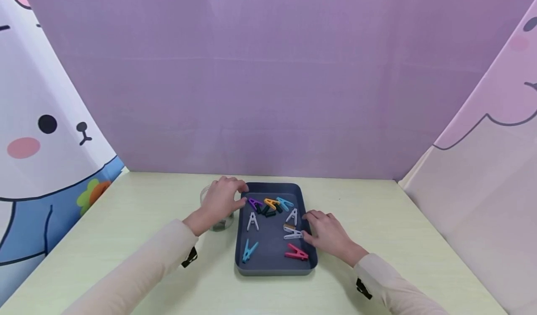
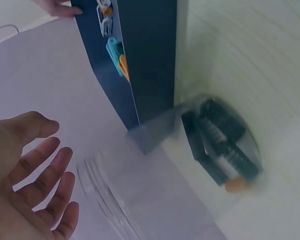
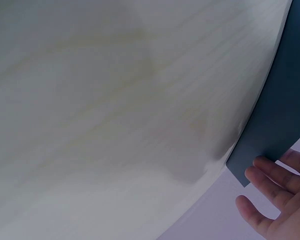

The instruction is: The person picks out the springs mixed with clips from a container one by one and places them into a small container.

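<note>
A dark grey-blue tray (image 1: 270,240) holds spring clips in several colours, among them a purple clip (image 1: 253,202), an orange clip (image 1: 271,203), a red clip (image 1: 296,252) and a blue clip (image 1: 249,250). Over the tray's far left corner, my left hand (image 1: 222,196) has its fingers loosely bent with nothing between them. A clear jar (image 2: 110,195) stands beside that hand, partly hidden by it in the head view. Dark ribbed pieces (image 2: 217,135) and a small orange coil (image 2: 236,185) lie inside the jar. My right hand (image 1: 329,233) rests its extended fingertips against the tray's right wall.
Small dark pieces (image 1: 270,214) lie among the far clips, and a gold ribbed piece (image 1: 289,227) sits near the grey clips (image 1: 293,234) on the right. The pale table (image 1: 377,222) ends at a purple backdrop (image 1: 268,96), with printed cloths at both sides.
</note>
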Available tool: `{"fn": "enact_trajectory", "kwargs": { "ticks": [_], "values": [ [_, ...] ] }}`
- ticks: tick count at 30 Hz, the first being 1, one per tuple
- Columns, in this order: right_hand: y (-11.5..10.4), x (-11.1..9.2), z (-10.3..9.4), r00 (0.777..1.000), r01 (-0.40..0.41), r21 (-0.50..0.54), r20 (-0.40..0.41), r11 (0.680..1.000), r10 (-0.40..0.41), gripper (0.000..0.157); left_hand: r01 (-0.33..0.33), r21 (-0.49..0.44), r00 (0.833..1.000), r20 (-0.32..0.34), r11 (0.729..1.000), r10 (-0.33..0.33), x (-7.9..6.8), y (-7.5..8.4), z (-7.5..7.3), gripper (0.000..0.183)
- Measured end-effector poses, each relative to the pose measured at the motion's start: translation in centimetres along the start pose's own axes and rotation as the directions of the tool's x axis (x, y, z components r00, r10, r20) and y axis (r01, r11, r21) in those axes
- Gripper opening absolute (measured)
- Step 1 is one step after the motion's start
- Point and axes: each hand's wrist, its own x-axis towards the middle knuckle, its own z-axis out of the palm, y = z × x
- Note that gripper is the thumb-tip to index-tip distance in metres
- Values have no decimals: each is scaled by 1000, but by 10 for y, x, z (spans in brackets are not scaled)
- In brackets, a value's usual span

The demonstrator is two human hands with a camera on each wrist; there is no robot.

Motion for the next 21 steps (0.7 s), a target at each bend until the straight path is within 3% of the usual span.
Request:
{"fn": "enact_trajectory", "kwargs": {
  "ticks": [8,15,21],
  "values": [
    [-1,0,-2,1000,1,3,1,1000,-1,38,-51,-3,995,82,999,51,-1,23,14,18],
    [-1,-1,-2,1000,9,1,-11,1000,-9,37,-147,31,983,116,989,143,-6,36,30,17],
    [-1,-1,-2,1000,8,-4,-11,1000,-8,38,-182,32,974,143,983,176,-8,46,45,19]
  ]
}}
